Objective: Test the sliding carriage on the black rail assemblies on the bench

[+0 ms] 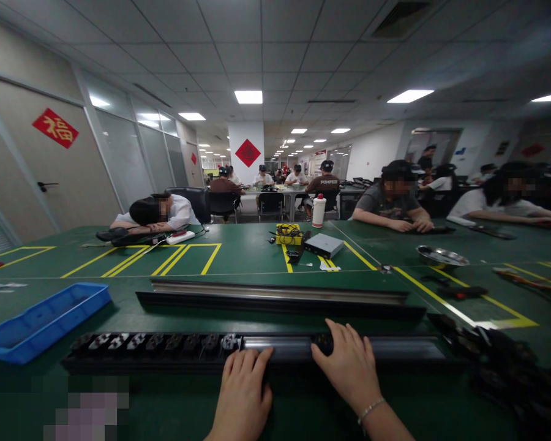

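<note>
A long black rail [284,366] with a shiny metal channel lies across the green table before me. Several black socket modules [174,343] sit side by side in its left half. My left hand [244,389] grips the near edge of the rail just right of this row, fingers over the rim. Further right, my right hand [351,367] pinches a single black socket module [322,344] between thumb and index finger, at the channel; the fingers partly cover it. Behind lies a second long black rail [280,297], without visible modules.
A blue tray [46,321] stands at left, and a dark pile of parts [518,373] lies at right. Farther back are a metal bowl [442,256], a grey box [324,245], a yellow cable bundle [289,234] and a white bottle [318,211]. People sit across the table.
</note>
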